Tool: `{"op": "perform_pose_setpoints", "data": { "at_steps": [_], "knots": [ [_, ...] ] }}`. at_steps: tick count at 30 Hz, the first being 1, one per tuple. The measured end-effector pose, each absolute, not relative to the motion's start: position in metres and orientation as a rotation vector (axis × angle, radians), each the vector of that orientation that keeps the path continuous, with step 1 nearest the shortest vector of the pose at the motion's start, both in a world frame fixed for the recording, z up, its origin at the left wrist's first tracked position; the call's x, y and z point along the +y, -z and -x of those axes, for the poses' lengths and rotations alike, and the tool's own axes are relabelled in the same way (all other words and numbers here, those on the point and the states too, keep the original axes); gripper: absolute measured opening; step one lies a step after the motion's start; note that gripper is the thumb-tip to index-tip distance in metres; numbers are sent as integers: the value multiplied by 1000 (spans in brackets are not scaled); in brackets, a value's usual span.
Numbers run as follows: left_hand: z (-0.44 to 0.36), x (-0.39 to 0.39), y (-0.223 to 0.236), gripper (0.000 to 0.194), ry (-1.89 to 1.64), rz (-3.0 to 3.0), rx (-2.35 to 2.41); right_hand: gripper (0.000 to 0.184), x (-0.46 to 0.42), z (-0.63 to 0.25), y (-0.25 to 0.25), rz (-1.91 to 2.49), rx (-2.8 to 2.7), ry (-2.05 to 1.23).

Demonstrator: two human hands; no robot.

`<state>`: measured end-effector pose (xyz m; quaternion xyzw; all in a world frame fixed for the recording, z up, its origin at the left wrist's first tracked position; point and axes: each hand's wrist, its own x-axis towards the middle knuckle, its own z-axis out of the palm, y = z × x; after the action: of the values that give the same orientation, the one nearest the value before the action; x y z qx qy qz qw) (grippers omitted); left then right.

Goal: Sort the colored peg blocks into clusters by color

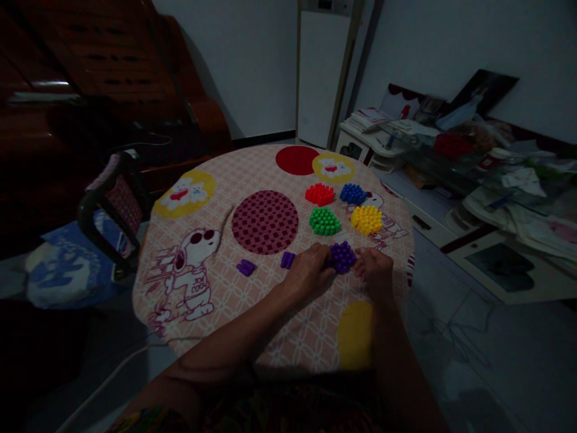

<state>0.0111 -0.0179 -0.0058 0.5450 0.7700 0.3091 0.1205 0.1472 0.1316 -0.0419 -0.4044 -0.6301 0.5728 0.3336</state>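
Observation:
A tight cluster of small purple bullet-shaped plastic pieces (343, 257) stands upright on the cloth between my two hands. My left hand (311, 267) is closed with curled fingers against the cluster's left side. On the opposite side, my right hand (375, 266) has its bent fingers pressed at the cluster's edge; its fingertips are partly hidden. Just left of my left hand lies a small purple group (287, 260) on its side. Farther left lies another small purple group (246, 267). Beyond the hands stand green (324, 221), yellow (366, 220), red (320, 194) and blue clusters (353, 193).
The round table has a patterned tablecloth (265, 313). A chair (119, 204) is at its left, with a blue-and-white bag (76, 264) beside it. Along the right wall runs a cluttered low cabinet (451, 210). Dark wooden furniture (112, 66) fills the back left.

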Motion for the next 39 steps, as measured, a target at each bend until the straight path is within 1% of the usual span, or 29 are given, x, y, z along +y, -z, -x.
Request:
{"op": "perform_pose_setpoints", "data": {
  "at_steps": [3, 7, 17, 24, 29, 33, 35, 38, 39],
  "knots": [
    [-13, -23, 7, 23, -896, -1538, 2247, 35, 132, -147, 43, 1047, -1644, -1501],
    [-16, -25, 14, 18, -924, -1513, 2233, 35, 132, -148, 46, 1049, -1663, -1481],
    [-19, -19, 27, 15, -1072, -1535, 2200, 34, 131, -147, 43, 1055, -1655, -1474],
    [-17, -21, 26, 34, -1119, -1407, 2203, 34, 131, -147, 43, 1036, -1649, -1495],
    [-20, -19, 23, 34, -1107, -1388, 2185, 34, 131, -148, 45, 1031, -1669, -1471],
    [-15, -25, 22, 38, -1122, -1424, 2210, 34, 132, -149, 46, 1032, -1674, -1484],
    [-3, -33, 21, 36, -1095, -1493, 2242, 33, 133, -149, 47, 1028, -1680, -1486],
    [21, -48, 14, 23, -980, -1548, 2398, 34, 132, -149, 46, 1034, -1681, -1477],
    [29, -53, 12, 22, -917, -1529, 2472, 34, 132, -149, 46, 1039, -1679, -1476]
  ]
}}
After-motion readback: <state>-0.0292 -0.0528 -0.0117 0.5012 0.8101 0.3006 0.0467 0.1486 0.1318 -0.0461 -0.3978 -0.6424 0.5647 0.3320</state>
